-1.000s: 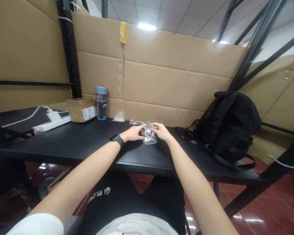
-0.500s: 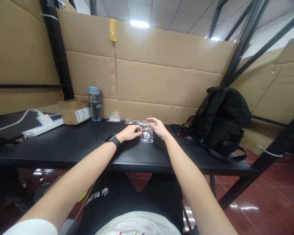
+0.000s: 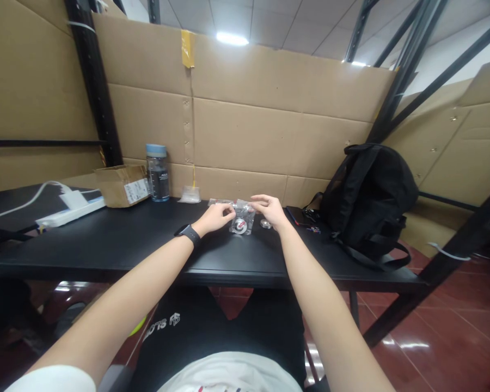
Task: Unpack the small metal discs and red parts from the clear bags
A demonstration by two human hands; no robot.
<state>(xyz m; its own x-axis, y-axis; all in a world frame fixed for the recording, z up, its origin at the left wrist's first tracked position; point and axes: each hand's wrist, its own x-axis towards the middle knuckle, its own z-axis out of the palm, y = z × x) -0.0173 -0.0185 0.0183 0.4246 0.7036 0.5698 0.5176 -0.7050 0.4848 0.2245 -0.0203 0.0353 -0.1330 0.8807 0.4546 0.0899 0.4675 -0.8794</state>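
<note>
My left hand and my right hand both pinch the top of a small clear plastic bag held just above the black table. A round silver part with a red spot shows through the bag. A small silver round piece lies on the table just below my right hand. A black watch is on my left wrist.
A black backpack stands at the right, a dark phone beside it. A blue-capped bottle, a cardboard box, a white power strip and small clear bags lie along the cardboard wall.
The bag has been lifted slightly and tilted between both hands. A small silver round piece now lies on the table by my right hand.
</note>
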